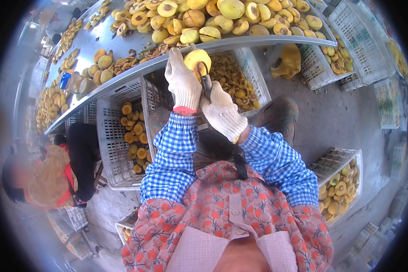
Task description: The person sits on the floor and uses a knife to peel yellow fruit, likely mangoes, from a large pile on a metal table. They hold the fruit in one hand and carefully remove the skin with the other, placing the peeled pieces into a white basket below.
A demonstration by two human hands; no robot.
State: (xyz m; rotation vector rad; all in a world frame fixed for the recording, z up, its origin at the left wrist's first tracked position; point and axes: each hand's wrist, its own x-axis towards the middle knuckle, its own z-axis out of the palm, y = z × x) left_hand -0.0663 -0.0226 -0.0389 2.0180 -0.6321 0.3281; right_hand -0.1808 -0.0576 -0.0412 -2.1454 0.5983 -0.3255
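Note:
My left hand [183,80], in a white knitted glove, holds a yellow halved fruit [197,62], seemingly a peach, at the edge of the metal table [132,75]. My right hand [222,108], gloved too, is shut on a tool with a curved metal hook [202,69]; the hook lies over the fruit's face. Its handle is mostly hidden in the glove. Beyond both hands, a heap of halved fruits [209,33] covers part of the table. Under the table edge, a plastic crate [253,80] holds scraps and fruit pieces [231,76].
At left stands a white crate [110,146] with fruit halves [136,127]; another fruit crate [357,190] is at lower right. Stacked crates [360,44] and a yellow bag [287,61] are at upper right. A clear jar with a blue lid [71,82] lies on the table. A co-worker [51,176] sits at left.

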